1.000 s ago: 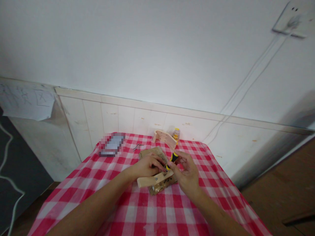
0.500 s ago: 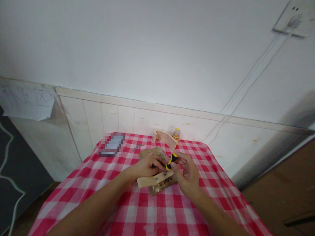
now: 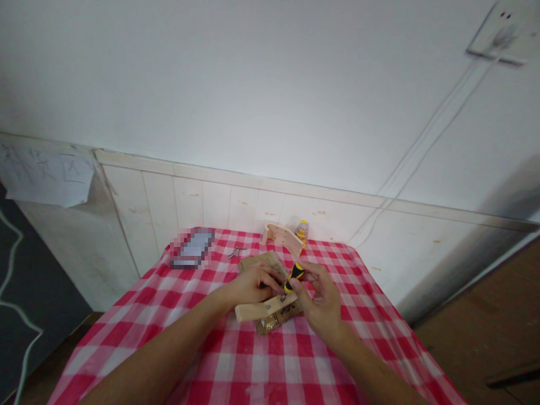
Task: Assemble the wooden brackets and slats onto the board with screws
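In the head view my right hand (image 3: pixel 319 292) is closed around a black and yellow screwdriver (image 3: pixel 295 274). The tool slants, its lower end at the face of a curved, pale wooden piece (image 3: pixel 253 311). My left hand (image 3: pixel 256 286) grips that wooden piece from behind, fingers bent close to the screwdriver's lower end. A dark screw head or fitting shows in the middle of the wood. Beneath the piece lies a brown printed packet (image 3: pixel 270 325), partly covered by my hands. The screwdriver's tip is too small to make out.
Behind my hands stand a second curved wooden piece (image 3: pixel 283 235) and a clear bottle with a yellow cap (image 3: pixel 302 230). Small metal parts (image 3: pixel 235 252) and a blurred-out phone-like device (image 3: pixel 193 247) lie on the checked tablecloth (image 3: pixel 228 365). The wall borders the table's far edge.
The screwdriver's handle has turned and shifted slightly in my right hand's fingers. My left hand and the wooden piece stay where they were.
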{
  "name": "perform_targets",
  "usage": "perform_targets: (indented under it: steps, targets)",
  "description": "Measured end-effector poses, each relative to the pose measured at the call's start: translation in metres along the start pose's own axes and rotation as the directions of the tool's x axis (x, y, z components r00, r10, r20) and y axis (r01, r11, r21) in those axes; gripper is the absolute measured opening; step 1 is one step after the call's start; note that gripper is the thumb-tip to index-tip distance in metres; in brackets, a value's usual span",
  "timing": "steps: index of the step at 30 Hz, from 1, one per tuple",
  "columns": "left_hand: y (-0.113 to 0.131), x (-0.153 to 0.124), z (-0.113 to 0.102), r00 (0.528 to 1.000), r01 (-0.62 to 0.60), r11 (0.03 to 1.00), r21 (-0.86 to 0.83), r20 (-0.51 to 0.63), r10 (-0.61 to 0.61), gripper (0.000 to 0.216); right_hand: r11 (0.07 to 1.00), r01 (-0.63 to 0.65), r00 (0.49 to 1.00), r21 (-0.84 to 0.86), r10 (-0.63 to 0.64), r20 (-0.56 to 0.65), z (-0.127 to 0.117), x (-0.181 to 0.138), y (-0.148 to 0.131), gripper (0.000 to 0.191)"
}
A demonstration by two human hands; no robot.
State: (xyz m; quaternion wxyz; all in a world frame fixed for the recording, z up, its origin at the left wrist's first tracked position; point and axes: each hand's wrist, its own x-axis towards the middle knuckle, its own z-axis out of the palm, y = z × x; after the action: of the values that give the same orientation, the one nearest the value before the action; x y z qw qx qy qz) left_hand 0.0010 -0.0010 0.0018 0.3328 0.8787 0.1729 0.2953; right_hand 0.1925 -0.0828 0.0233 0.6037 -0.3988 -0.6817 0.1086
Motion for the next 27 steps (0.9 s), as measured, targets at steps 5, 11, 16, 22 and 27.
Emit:
perform_targets:
  steps: [5,11,16,22,27]
  targets:
    - [0.001,0.001,0.0,1.0,-0.003,1.0,0.012,-0.005,0.003,0.029,1.0,0.014,1.0,-0.011,-0.015,-0.014,0.0,0.0,0.002,0.029]
    - [0.002,0.0,-0.001,1.0,0.007,1.0,0.016,0.006,-0.007,0.031,1.0,0.013,1.0,0.002,-0.013,-0.024,0.001,-0.001,0.004,0.03]
    - [-0.002,0.001,0.001,1.0,-0.021,0.999,-0.036,-0.013,0.021,0.03,1.0,0.002,1.0,-0.002,-0.002,-0.012,0.002,0.001,0.001,0.031]
    - [-0.008,0.0,0.004,1.0,-0.019,0.999,-0.046,-0.009,0.019,0.028,0.995,0.04,0.986,-0.093,-0.024,0.166,-0.002,0.012,-0.02,0.029]
    - [-0.005,0.0,0.003,1.0,-0.004,0.999,-0.043,-0.016,0.004,0.031,0.99,0.044,0.972,-0.138,-0.01,0.233,-0.003,0.016,-0.03,0.026]
